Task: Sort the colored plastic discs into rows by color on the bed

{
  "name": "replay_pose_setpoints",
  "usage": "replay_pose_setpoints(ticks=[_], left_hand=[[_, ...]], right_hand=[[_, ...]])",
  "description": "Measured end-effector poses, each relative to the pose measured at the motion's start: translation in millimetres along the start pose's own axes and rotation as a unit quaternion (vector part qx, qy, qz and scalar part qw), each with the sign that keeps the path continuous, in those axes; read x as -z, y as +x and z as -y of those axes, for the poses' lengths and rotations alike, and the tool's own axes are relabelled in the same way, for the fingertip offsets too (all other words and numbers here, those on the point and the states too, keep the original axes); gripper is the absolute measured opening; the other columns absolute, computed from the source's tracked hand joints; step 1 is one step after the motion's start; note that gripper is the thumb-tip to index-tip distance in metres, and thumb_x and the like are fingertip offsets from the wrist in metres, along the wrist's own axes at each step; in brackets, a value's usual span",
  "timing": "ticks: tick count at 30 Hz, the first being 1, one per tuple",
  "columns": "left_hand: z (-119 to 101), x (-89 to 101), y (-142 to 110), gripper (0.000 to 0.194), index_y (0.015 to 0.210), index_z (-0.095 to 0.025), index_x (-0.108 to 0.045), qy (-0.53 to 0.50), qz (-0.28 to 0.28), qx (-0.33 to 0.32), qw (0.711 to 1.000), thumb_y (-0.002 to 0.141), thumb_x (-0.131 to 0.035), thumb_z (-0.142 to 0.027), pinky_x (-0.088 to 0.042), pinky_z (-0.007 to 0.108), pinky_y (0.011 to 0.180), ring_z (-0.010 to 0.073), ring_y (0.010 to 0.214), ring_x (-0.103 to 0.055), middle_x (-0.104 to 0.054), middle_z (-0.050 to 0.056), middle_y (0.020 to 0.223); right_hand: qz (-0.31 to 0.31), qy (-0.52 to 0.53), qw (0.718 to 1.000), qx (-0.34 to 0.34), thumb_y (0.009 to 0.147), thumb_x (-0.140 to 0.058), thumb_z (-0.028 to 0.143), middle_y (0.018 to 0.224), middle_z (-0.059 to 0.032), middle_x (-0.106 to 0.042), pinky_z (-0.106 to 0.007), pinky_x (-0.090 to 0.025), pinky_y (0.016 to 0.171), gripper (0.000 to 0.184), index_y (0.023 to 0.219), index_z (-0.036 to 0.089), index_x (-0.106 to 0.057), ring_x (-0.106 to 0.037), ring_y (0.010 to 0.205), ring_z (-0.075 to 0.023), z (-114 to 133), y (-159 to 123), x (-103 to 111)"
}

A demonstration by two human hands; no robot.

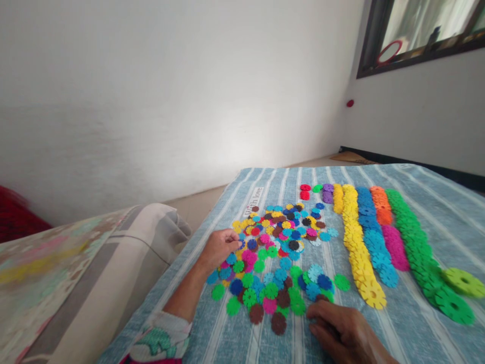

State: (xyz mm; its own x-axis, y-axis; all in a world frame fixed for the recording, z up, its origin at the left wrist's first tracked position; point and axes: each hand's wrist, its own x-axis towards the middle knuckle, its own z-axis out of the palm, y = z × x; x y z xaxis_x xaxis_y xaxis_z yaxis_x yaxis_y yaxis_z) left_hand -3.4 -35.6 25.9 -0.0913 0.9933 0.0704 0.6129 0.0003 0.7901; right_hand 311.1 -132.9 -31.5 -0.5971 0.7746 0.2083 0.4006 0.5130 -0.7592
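A loose pile of notched plastic discs point(271, 290) in many colours lies on a striped blue cloth point(223, 333). At the pile's left edge is my left hand point(220, 248), its thumb and fingers closed in a pinch. A dark blue disc point(242, 243) shows right at those fingertips. My right hand point(343, 328) is low over the cloth with curled fingers, beside the pile's near right side. Just behind its fingertips a brown disc point(322, 298) is partly covered. Whatever may be inside the right fingers is hidden.
Overlapping rows of discs sorted by colour lie at right: yellow point(354, 242), blue point(367, 212), orange point(382, 205), pink point(395, 247) and green point(413, 242). Red discs point(305, 192) lie at the far end. A grey-striped padded fabric point(125, 253) stands at left. A white wall point(170, 101) rises behind.
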Motion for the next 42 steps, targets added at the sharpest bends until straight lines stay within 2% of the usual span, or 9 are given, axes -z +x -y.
replay_pose_setpoints(ticks=[4,8,13,18,25,31,42], left_hand=[[-4,-15.2,2,0.017,0.066,-0.015,-0.064,-0.008,0.012,-0.032,0.999,0.063,-0.062,-0.032,-0.041,0.022,0.056,0.0126,0.057,-0.055,-0.061,-0.002,0.058],[-3,-27.6,7,0.018,0.070,-0.016,-0.069,0.042,0.010,-0.028,0.999,0.064,-0.060,-0.030,-0.045,0.025,0.061,0.0160,0.062,-0.060,-0.067,0.001,0.063],[0,-27.0,8,0.030,0.086,-0.016,-0.073,0.122,-0.010,-0.024,0.992,0.066,-0.062,-0.035,-0.047,0.028,0.066,0.0184,0.068,-0.063,-0.069,0.003,0.072],[0,-23.5,12,0.040,0.093,-0.017,-0.074,0.182,0.028,-0.037,0.982,0.064,-0.065,-0.042,-0.046,0.027,0.064,0.0187,0.069,-0.062,-0.067,0.003,0.076],[-2,-23.7,17,0.029,0.078,-0.017,-0.068,0.167,0.032,-0.031,0.985,0.060,-0.065,-0.040,-0.043,0.027,0.061,0.0177,0.065,-0.058,-0.062,0.001,0.068],[-6,-25.1,13,0.021,0.067,-0.020,-0.055,0.116,0.019,-0.039,0.992,0.058,-0.063,-0.036,-0.038,0.024,0.055,0.0142,0.055,-0.050,-0.053,-0.005,0.056],[-12,-27.1,7,0.019,0.062,-0.019,-0.052,0.101,0.006,-0.049,0.994,0.060,-0.059,-0.037,-0.034,0.023,0.050,0.0122,0.050,-0.046,-0.050,-0.005,0.052]], right_hand=[[0.000,0.001,1.000,-0.009,0.089,-0.042,0.024,0.069,-0.0006,-0.058,-0.022,-0.040,0.054,0.019,0.085,0.019,-0.060,-0.055,0.059,-0.0140,0,0,-1],[-0.003,0.006,1.000,-0.007,0.089,-0.043,0.024,0.069,-0.0005,-0.058,-0.022,-0.039,0.055,0.019,0.085,0.019,-0.060,-0.054,0.059,-0.0139,1,-1,0],[-0.006,0.015,1.000,-0.005,0.087,-0.045,0.021,0.068,0.0006,-0.057,-0.021,-0.038,0.054,0.016,0.086,0.019,-0.061,-0.052,0.058,-0.0132,1,-1,0],[-0.032,0.033,0.999,-0.001,0.082,-0.048,0.017,0.064,0.0023,-0.054,-0.021,-0.036,0.054,0.014,0.085,0.019,-0.061,-0.048,0.056,-0.0121,4,3,1],[-0.063,0.052,0.997,0.006,0.076,-0.050,0.014,0.066,0.0024,-0.054,-0.020,-0.033,0.053,0.014,0.080,0.018,-0.063,-0.049,0.058,-0.0112,5,8,0],[-0.082,0.052,0.995,0.027,0.071,-0.051,0.012,0.058,0.0061,-0.045,-0.019,-0.029,0.050,0.014,0.078,0.019,-0.060,-0.040,0.051,-0.0094,0,10,-3],[-0.075,0.057,0.996,0.004,0.070,-0.053,0.009,0.063,0.0053,-0.054,-0.018,-0.036,0.054,0.018,0.080,0.020,-0.064,-0.049,0.056,-0.0102,0,11,-3]])
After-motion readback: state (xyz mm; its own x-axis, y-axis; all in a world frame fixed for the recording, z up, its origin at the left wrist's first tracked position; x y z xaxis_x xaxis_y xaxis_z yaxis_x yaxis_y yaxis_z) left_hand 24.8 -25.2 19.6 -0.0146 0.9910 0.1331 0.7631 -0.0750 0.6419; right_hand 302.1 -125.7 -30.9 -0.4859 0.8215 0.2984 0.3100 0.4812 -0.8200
